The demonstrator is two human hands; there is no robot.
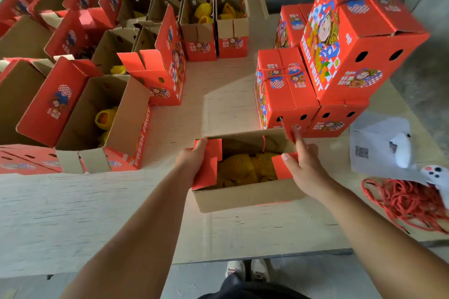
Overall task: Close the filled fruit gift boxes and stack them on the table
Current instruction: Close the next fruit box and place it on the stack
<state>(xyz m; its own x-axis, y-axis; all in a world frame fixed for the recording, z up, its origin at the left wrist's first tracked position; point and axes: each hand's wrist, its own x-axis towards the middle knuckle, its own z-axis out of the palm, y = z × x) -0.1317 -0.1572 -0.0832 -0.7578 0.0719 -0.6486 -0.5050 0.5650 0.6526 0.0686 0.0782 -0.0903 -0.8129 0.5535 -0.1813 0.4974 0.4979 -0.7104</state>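
Both my hands work the open box (pixel 245 195) at lower centre of the frame: my left hand (pixel 192 158) curls over its left flap (pixel 209 164), my right hand (pixel 305 161) pinches the right flap (pixel 281 165), closed boxes (pixel 340 56) stacked upper right.

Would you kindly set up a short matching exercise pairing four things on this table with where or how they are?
Things:
1. open box
2. red cord
3. top closed box
4. paper sheet

States:
A. loose heap at the right edge
B. stacked above other closed boxes
C. held by both hands at its side flaps
D. lying flat, shows a QR code

Pairs: 1-C, 2-A, 3-B, 4-D
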